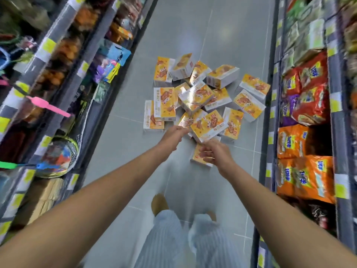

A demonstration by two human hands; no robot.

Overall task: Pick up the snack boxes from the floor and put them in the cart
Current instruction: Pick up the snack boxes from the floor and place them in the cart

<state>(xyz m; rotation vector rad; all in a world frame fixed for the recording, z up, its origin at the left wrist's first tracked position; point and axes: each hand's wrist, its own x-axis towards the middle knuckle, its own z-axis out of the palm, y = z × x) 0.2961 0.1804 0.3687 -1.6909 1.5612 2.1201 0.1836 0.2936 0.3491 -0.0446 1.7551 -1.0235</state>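
Observation:
Several yellow-and-orange snack boxes (pixel 195 97) lie in a loose pile on the grey tiled floor in the middle of the aisle. Both my bare arms stretch forward to the near edge of the pile. My left hand (pixel 173 136) has its fingers curled closed, and its tip touches the nearest boxes; I see nothing gripped in it. My right hand (pixel 214 153) is curled over the closest snack box (pixel 197 160), which sits apart from the pile on its near side. The frame is blurred by motion. No cart is in view.
Shelves line both sides of the aisle. The left shelf (pixel 63 78) holds hanging packets and a wire basket (pixel 61 157). The right shelf (pixel 309 105) carries red and orange snack bags. My legs and feet (pixel 160 204) stand just behind the pile.

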